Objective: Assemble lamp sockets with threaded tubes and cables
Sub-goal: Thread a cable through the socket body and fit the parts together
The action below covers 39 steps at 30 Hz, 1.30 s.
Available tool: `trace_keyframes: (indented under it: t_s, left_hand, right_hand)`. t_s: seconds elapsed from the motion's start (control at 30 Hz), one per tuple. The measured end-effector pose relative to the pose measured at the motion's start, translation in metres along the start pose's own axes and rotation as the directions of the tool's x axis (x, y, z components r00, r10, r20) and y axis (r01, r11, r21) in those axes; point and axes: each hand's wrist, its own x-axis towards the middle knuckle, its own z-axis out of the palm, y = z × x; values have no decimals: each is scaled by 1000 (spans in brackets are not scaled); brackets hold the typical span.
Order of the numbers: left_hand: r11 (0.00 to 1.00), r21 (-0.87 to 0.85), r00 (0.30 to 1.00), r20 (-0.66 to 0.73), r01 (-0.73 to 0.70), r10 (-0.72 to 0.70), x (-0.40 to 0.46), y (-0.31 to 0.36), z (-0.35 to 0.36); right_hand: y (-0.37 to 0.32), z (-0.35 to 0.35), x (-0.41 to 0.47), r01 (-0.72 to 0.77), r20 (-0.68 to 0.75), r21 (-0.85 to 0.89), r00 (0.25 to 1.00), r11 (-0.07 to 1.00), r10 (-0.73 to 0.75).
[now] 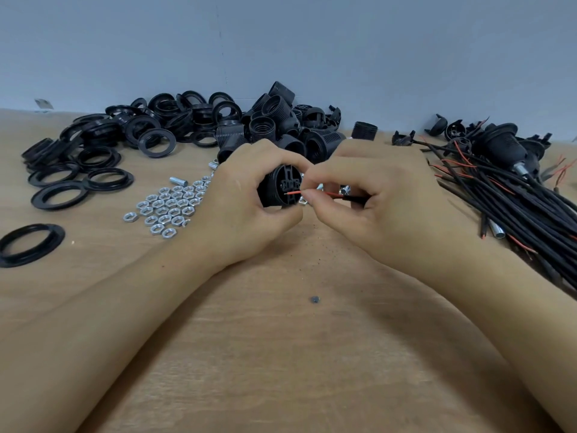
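My left hand (pixel 246 195) grips a black lamp socket body (pixel 281 189) above the middle of the wooden table (pixel 281 354), its terminal end turned toward my right hand. My right hand (pixel 368 195) pinches a thin red wire (pixel 309 194) of a black cable (pixel 354 199). The wire's bare tip touches the socket's terminal block. Part of the cable is hidden inside my right palm.
A heap of black threaded sockets (pixel 281 120) lies behind my hands. Black rings (pixel 103 145) spread over the left, one ring (pixel 29 243) lying apart. Several silver nuts (pixel 168 207) and short threaded tubes (pixel 178 181) sit left of centre. A bundle of black cables (pixel 515 195) covers the right.
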Motion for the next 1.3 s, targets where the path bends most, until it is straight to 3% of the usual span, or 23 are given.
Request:
trace_keyframes:
  t_s: [0.7,1.07,1.3]
  left_hand:
    - [998,-5,998,36,56,-55,-1,4,0]
    - [999,6,994,97,45,-46,-2,4,3]
    - [999,26,997,74,19,-21,-7,5,5]
  right_hand:
    - [-10,-4,0,-149,90,50,985,988,145]
    - [-7,6,-3,-81,-16,30,997,996,82]
    - [-8,7,-3,-47,3,71,999,996,46]
